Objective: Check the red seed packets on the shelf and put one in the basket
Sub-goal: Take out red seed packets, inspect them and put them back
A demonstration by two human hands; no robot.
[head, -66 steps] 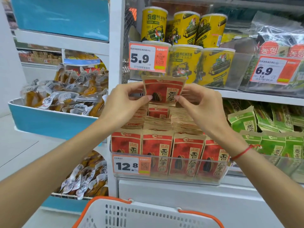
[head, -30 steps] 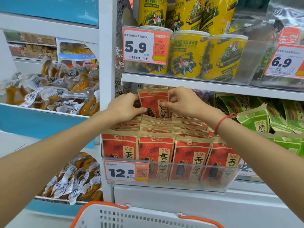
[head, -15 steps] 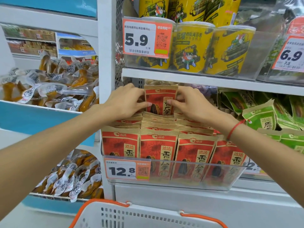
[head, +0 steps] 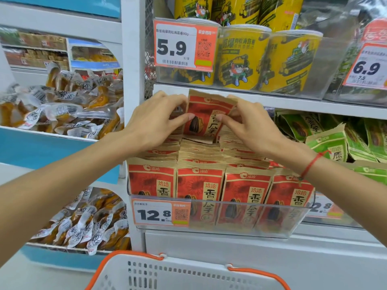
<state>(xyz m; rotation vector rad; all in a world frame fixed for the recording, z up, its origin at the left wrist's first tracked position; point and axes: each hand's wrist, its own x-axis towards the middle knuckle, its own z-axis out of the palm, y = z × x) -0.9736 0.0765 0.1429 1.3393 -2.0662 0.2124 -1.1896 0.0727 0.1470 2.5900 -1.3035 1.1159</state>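
Currently a flat red-and-tan paper seed packet is held upright above the back rows of matching red packets in the clear plastic shelf bin, just under the white shelf edge. It is pinched at its left side by the left hand and at its right side by the right hand, thumbs on the printed face. For a proper check, the packet would best be lifted clear of the row, kept level, and then lowered into the white orange-rimmed basket below. Its front shows a dark sunflower seed and a tan label strip; its top edge looks slightly crumpled.
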